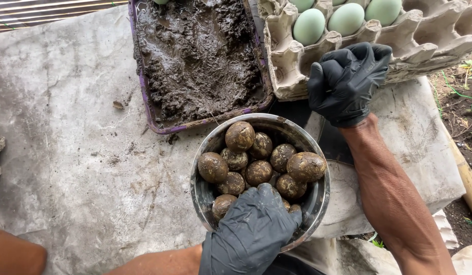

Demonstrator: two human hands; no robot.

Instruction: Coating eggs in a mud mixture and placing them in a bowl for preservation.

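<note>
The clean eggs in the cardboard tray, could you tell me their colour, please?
Pale blue-green eggs, seen in the head view.

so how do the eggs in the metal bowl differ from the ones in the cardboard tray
The eggs in the round metal bowl are coated in dark brown mud and piled loosely together; the eggs in the grey cardboard tray are clean, pale green, each upright in its own cup. Both look alike in size and shape.

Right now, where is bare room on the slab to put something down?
The grey stone slab is bare left of the purple tray of dark mud and the round metal bowl of mud-coated eggs. It is crowded on the right, between bowl, tray and grey cardboard egg carton.
</note>
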